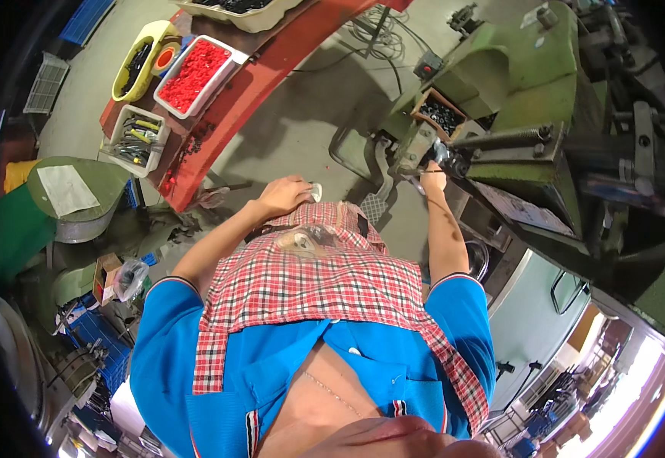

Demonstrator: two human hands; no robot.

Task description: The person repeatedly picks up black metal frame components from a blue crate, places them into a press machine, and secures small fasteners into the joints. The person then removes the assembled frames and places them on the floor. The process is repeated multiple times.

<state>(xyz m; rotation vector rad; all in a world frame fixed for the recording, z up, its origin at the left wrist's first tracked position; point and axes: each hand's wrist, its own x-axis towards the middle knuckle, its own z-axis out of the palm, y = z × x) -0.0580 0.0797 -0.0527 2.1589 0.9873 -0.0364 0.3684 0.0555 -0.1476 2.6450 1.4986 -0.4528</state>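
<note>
My left hand (284, 196) rests over the lap of my red checked apron (309, 278), its fingers curled together. At its fingertips shows a small white piece (316, 192); I cannot make out what it is. My right arm stretches forward to the green machine (527, 91). There my right hand (433, 179) is closed at the machine's working head (418, 149), beside a shiny metal part (441, 153). What its fingers hold is too small and partly hidden. An open box of small dark parts (438, 114) sits on the machine just beyond that hand.
A red-edged bench (222, 122) at the left carries a white tray of red pieces (195, 76), a yellow container (140, 65) and a tray of pliers-like tools (138, 141). A foot pedal (374, 208) is below the machine. A green round stool or drum (80, 195) stands farther left.
</note>
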